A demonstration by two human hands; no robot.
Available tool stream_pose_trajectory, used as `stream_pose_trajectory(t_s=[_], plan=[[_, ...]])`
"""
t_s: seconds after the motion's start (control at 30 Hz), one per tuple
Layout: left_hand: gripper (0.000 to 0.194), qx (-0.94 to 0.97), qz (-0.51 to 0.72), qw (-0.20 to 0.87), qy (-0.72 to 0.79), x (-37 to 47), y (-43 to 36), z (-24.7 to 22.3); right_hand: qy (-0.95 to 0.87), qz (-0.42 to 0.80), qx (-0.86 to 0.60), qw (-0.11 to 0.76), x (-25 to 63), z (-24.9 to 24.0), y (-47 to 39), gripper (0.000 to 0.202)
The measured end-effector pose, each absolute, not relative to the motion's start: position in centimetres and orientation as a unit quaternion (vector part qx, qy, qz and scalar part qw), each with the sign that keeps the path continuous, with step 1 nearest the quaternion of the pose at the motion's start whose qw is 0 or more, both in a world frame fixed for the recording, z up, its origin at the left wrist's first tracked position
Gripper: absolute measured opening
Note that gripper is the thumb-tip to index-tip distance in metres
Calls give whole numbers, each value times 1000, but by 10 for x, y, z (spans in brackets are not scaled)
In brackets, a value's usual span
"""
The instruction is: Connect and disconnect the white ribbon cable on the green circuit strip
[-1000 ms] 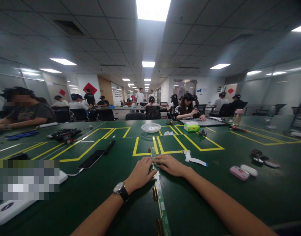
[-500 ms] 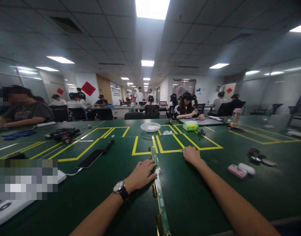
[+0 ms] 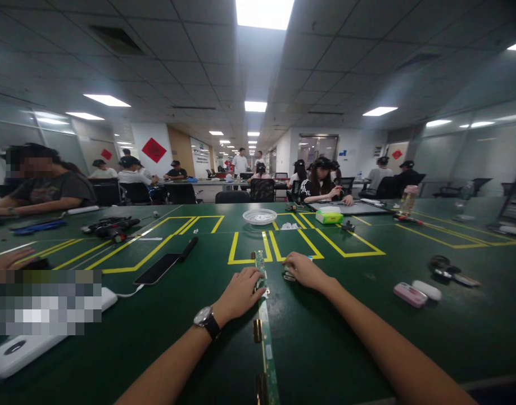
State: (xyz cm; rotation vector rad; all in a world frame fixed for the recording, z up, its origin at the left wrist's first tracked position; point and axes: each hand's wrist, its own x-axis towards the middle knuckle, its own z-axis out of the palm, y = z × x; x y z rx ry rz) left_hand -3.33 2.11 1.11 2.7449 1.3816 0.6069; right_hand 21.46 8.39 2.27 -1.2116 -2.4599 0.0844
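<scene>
Under the curled right hand (image 3: pixel 304 271), most of the white flat cable (image 3: pixel 289 274) is hidden, pinched in a narrow grip and nearer the circuit board (image 3: pixel 266 333) than before. The left hand (image 3: pixel 240 289) touches the board, its grip's width unclear; the board's near end is cut off, its pale label (image 3: pixel 268 352) unreadable.

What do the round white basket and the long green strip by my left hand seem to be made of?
Basket: probably plastic, slightly glossy, judging by its thin, openwork-looking wall.
Strip: likely smooth circuit-board laminate, judging by its green face with small pale marks.
</scene>
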Motion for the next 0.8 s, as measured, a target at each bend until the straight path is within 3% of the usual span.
stream_pose_trajectory(t_s=[0.1,0.23,0.5,0.7,0.8], plan=[[32,877,191,8,441,-36,24,8,-897,32,-400,185,235,32,86,38],[34,886,172,18,430,-38,24,6,-917,71,-366,141,251,32,90,32],[34,893,172,20,416,-34,18,15,-897,57,-406,164,228,19,87,24],[39,897,170,42,406,-32,16,18,-911,22,-368,184,210,22,73,37],[36,903,180,46,388,-31,16,17,-925,47,-324,191,205,20,71,26]])
